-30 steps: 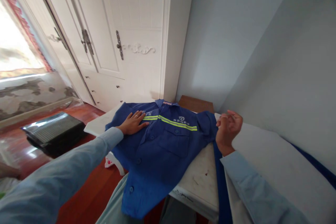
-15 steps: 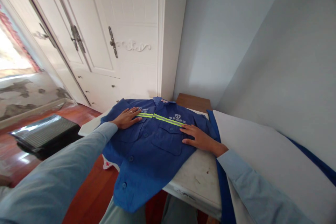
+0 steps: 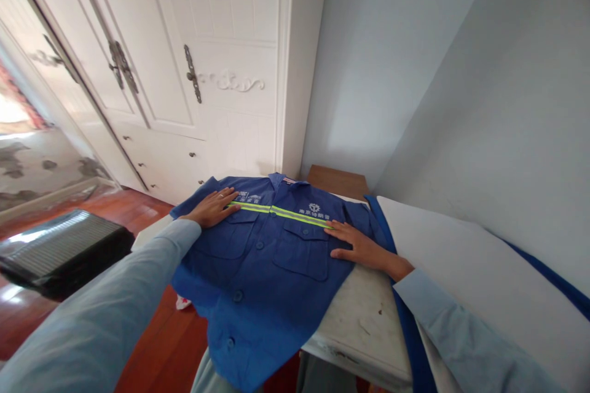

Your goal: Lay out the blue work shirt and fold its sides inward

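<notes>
Head view: closest in, pale blue sleeves (image 3: 115, 295) reach up to both hands, and pale trousers (image 3: 203, 374) show well short of the left hand, below the hem of the blue shirt (image 3: 262, 288). The shirt lies front up, between and under the two hands, its hem hanging over the near edge of the white tabletop (image 3: 369, 325), a bare patch of which shows just on the near side of the right hand (image 3: 353, 245). That hand rests on the shirt, fingers lightly spread and thumb apart, fingertips at one end of the yellow stripe (image 3: 302, 216), the thumb by a buttoned pocket (image 3: 302, 252). The left hand (image 3: 212, 207) lies flat at the stripe's other end, fingers extended and slightly fanned. Out to the right of the right hand is a white sheet (image 3: 488, 276) with a blue border; well left of the left hand, a black case (image 3: 69, 258) sits on the red floor (image 3: 166, 331). Beyond the hands come the shirt's collar (image 3: 288, 179), a brown wooden piece (image 3: 338, 182), the white wardrobe (image 3: 235, 116) and, farther right, the grey wall (image 3: 364, 73).
</notes>
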The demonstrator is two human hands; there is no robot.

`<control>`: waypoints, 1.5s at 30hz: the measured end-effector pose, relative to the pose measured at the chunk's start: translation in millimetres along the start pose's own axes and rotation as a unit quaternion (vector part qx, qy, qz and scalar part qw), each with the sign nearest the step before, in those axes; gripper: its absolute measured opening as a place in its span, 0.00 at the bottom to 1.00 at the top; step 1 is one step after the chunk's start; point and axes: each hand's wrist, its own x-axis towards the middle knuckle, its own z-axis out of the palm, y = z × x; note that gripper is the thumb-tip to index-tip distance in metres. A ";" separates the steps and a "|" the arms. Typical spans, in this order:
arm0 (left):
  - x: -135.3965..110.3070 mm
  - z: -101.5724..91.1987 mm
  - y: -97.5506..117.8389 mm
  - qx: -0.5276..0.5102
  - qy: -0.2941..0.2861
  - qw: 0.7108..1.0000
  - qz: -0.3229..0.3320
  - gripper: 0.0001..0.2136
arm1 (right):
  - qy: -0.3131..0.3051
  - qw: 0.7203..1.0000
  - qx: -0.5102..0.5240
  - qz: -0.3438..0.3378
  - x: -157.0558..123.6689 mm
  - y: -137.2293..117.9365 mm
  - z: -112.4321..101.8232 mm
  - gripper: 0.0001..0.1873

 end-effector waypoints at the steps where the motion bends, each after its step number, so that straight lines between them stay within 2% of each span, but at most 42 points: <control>1: 0.8 0.1 -3.2 0.002 0.002 1.000 0.003 0.34 | 0.002 1.000 -0.002 0.001 -0.1 -0.5 -0.1 0.36; 5: 2.5 -0.9 -16.2 0.015 -0.006 1.000 0.006 0.35 | 0.012 1.000 -0.011 0.010 -1.1 -0.8 0.4 0.35; 8: 3.3 -1.7 -28.2 0.021 -0.008 1.000 -0.015 0.35 | 0.002 1.000 -0.026 0.016 -1.9 0.7 1.3 0.36; 14: 8.7 -1.2 -48.9 0.040 0.039 0.998 -0.041 0.35 | -0.005 0.999 -0.042 0.020 -2.3 0.5 1.8 0.36; 18: 8.9 -9.8 -60.1 0.038 0.058 0.996 -0.060 0.30 | -0.025 0.996 -0.083 0.025 -1.9 -2.6 2.3 0.38; 22: 3.0 -26.9 -77.8 0.049 0.133 0.975 -0.170 0.21 | -0.039 0.992 -0.115 0.031 -1.6 -6.3 3.0 0.37; 24: -1.0 -37.8 -85.1 0.063 0.182 0.953 -0.232 0.19 | -0.043 0.991 -0.125 0.037 -1.8 -7.7 3.6 0.37; 26: -4.7 -49.3 -85.8 0.062 0.230 0.937 -0.254 0.21 | -0.037 0.991 -0.123 0.039 -2.1 -8.4 4.7 0.37; 27: -6.2 -54.5 -82.3 0.057 0.252 0.935 -0.244 0.21 | -0.029 0.992 -0.120 0.036 -2.3 -8.3 5.4 0.37; 29: -8.3 -61.1 -66.1 0.049 0.270 0.945 -0.178 0.22 | -0.013 0.992 -0.119 0.031 -2.7 -7.5 7.0 0.36; 31: -9.5 -58.8 -38.0 0.058 0.223 0.970 -0.082 0.24 | -0.010 0.990 -0.135 0.028 -3.0 -6.3 8.5 0.36; 33: -11.4 -45.4 -1.8 0.056 0.179 0.982 -0.029 0.26 | -0.021 0.986 -0.162 0.027 -3.4 -5.4 9.5 0.36; 35: -15.6 -23.4 35.3 0.037 0.119 0.992 0.032 0.29 | -0.029 0.981 -0.188 0.021 -4.4 -5.0 9.8 0.37; 38: -25.3 10.9 76.5 0.008 0.087 0.992 0.096 0.32 | -0.025 0.978 -0.206 0.003 -6.9 -5.6 10.0 0.36; 41: -33.3 30.1 91.1 0.007 0.096 0.991 0.096 0.33 | -0.010 0.980 -0.200 0.000 -9.5 -8.8 11.7 0.33; 45: -34.8 31.5 88.8 0.019 0.096 0.991 0.086 0.34 | 0.039 0.983 -0.178 0.020 -19.5 -31.1 17.9 0.29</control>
